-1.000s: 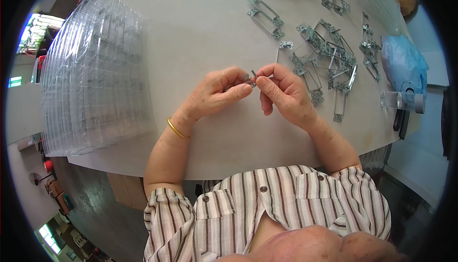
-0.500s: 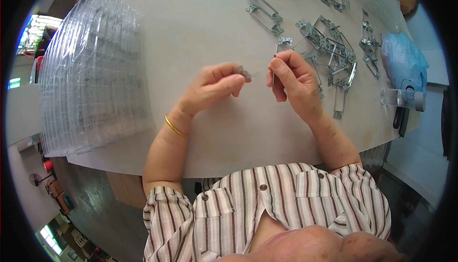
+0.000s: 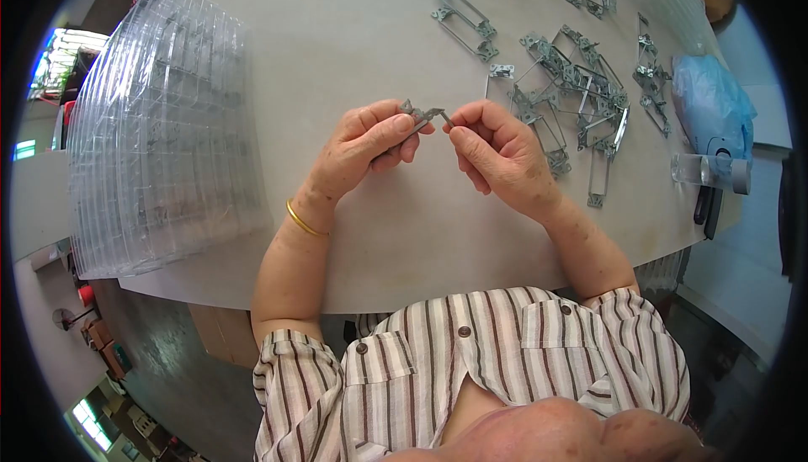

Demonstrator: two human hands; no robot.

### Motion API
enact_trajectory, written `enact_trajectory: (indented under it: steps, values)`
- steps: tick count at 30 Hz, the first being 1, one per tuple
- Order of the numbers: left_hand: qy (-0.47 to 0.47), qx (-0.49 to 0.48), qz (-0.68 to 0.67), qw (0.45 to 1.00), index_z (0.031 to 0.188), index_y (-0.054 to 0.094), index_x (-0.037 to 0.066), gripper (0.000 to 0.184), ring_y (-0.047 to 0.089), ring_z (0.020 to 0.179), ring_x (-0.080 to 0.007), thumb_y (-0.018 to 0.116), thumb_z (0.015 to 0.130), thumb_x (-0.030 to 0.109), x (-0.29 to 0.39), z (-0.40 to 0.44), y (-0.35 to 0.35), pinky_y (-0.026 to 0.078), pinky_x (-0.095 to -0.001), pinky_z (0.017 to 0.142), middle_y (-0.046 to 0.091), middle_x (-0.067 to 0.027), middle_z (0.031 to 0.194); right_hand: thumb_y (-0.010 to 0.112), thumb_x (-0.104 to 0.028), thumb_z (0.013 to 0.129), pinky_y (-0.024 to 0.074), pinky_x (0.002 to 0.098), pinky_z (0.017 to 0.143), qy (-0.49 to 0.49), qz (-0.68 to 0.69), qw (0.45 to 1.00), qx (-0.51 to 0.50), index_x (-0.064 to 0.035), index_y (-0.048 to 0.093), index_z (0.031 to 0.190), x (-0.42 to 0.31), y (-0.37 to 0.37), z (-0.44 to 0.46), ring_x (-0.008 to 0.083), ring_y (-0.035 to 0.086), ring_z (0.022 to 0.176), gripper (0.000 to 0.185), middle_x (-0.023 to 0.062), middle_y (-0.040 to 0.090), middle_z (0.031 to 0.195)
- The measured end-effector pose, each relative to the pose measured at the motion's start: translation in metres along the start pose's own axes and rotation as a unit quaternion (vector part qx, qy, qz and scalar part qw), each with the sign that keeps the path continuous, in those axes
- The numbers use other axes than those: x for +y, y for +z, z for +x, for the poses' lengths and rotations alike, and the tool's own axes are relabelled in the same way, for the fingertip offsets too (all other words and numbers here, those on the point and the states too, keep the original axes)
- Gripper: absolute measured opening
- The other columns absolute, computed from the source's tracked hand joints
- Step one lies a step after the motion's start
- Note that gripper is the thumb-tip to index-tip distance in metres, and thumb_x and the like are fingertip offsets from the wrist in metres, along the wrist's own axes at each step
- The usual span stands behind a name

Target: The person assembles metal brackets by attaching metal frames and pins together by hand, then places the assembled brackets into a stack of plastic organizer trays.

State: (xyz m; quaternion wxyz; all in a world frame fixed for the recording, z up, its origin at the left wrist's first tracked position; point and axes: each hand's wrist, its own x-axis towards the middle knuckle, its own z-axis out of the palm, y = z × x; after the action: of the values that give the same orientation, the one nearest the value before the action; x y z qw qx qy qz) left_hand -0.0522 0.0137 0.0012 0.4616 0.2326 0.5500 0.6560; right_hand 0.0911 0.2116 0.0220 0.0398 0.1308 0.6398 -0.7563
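Observation:
In front of my chest, my left hand (image 3: 366, 144) is closed around a small grey metal bracket (image 3: 421, 115), thumb pressed along it. The bracket's far end sticks out to the right, past the fingertips. Opposite it, my right hand (image 3: 505, 155) pinches a thin metal strip (image 3: 448, 118) between thumb and forefinger. The strip's tip meets the bracket's end; whether the two are joined I cannot tell. My fingers hide much of both pieces. Just beyond my right hand lies a tangled heap of similar metal bracket frames (image 3: 581, 83).
A tall stack of clear plastic trays (image 3: 160, 134) stands on the left of the pale table (image 3: 353, 41). More metal frames (image 3: 467, 24) lie at the back. At the right edge are a blue plastic bag (image 3: 715, 108) and a clear bottle (image 3: 703, 172) on its side.
My hands have come together. My right hand shifted left and its strip tilted from upright towards the bracket. My left hand turned, so more of the bracket shows.

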Motion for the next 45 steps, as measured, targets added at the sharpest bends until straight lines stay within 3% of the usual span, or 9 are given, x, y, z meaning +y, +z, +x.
enact_trajectory:
  steps: [7,16,20,23,25,28,32,35,45]
  values:
    - [0.005,-0.003,0.043,0.999,0.110,0.074,0.002,0.030,0.048,0.065,-0.0030,0.062,0.106,0.029,0.000,0.000,-0.004,0.036,-0.0206,0.055,0.062,0.0027,0.078,0.059,-0.017,0.109,0.0435,0.0213,0.047,0.011,-0.008,1.000,-0.001,-0.0027,0.054,0.128,0.000,0.000,0.000,0.0046,0.055,0.055,0.024,0.0006,0.062,0.077]
    - [-0.007,-0.037,0.074,0.997,0.107,0.074,0.001,0.028,0.060,0.080,-0.0064,0.070,0.102,0.028,0.004,-0.002,0.002,0.050,-0.0242,0.073,0.065,0.0023,0.085,0.056,-0.021,0.111,0.0553,0.0257,0.055,0.044,0.099,0.993,-0.054,-0.0003,0.053,0.128,0.002,-0.008,0.005,0.0116,0.068,0.063,0.027,0.0073,0.071,0.087]
    - [-0.005,-0.051,0.067,0.996,0.106,0.073,0.001,0.028,0.059,0.079,-0.0068,0.071,0.101,0.028,0.002,-0.002,0.002,0.049,-0.0243,0.071,0.065,0.0018,0.084,0.054,-0.026,0.112,0.0581,0.0269,0.059,0.073,0.125,0.987,-0.074,-0.0011,0.056,0.121,0.001,-0.010,0.006,0.0143,0.071,0.065,0.027,0.0102,0.073,0.086]
    - [-0.006,-0.080,0.082,0.993,0.107,0.073,0.000,0.030,0.057,0.076,-0.0068,0.070,0.101,0.029,-0.004,-0.003,0.003,0.045,-0.0241,0.067,0.064,0.0012,0.082,0.053,-0.029,0.112,0.0568,0.0259,0.056,0.089,0.045,0.992,-0.075,-0.0026,0.057,0.113,-0.003,-0.013,0.005,0.0134,0.070,0.062,0.027,0.0083,0.071,0.079]
    - [-0.007,-0.112,0.103,0.988,0.111,0.073,-0.002,0.034,0.053,0.072,-0.0065,0.069,0.100,0.030,-0.005,-0.004,0.005,0.038,-0.0231,0.061,0.064,0.0004,0.080,0.053,-0.030,0.112,0.0540,0.0243,0.053,0.065,0.007,0.996,-0.052,-0.0034,0.056,0.110,-0.002,-0.011,0.004,0.0120,0.068,0.059,0.027,0.0068,0.069,0.074]
    - [-0.032,-0.157,0.114,0.980,0.112,0.072,-0.002,0.037,0.053,0.070,-0.0063,0.068,0.101,0.033,0.002,-0.004,0.008,0.037,-0.0227,0.060,0.064,-0.0002,0.080,0.053,-0.031,0.112,0.0491,0.0221,0.048,0.012,-0.012,1.000,0.007,-0.0043,0.056,0.108,0.003,-0.010,0.002,0.0096,0.063,0.055,0.027,0.0048,0.066,0.071]
    - [-0.043,-0.074,0.051,0.995,0.112,0.072,-0.002,0.038,0.048,0.066,-0.0050,0.063,0.103,0.034,0.002,-0.005,0.009,0.035,-0.0210,0.057,0.061,0.0005,0.077,0.055,-0.028,0.112,0.0450,0.0204,0.046,-0.009,0.036,0.997,0.063,-0.0057,0.056,0.106,-0.001,-0.007,0.001,0.0065,0.058,0.051,0.023,0.0024,0.064,0.069]
    - [-0.015,-0.006,0.036,0.999,0.111,0.072,-0.001,0.039,0.044,0.062,-0.0040,0.059,0.106,0.035,-0.003,0.000,0.003,0.034,-0.0197,0.054,0.059,0.0011,0.077,0.059,-0.023,0.110,0.0440,0.0200,0.046,-0.012,0.000,0.999,0.040,-0.0055,0.057,0.109,-0.002,-0.006,0.001,0.0049,0.055,0.052,0.018,0.0013,0.063,0.071]
    - [0.006,0.010,0.060,0.998,0.112,0.072,0.001,0.032,0.044,0.062,-0.0031,0.059,0.107,0.029,-0.004,0.001,0.004,0.034,-0.0198,0.054,0.061,0.0018,0.078,0.060,-0.018,0.109,0.0450,0.0208,0.045,0.012,-0.010,1.000,-0.017,-0.0023,0.060,0.114,0.001,0.000,-0.001,0.0041,0.054,0.052,0.016,0.0014,0.064,0.077]
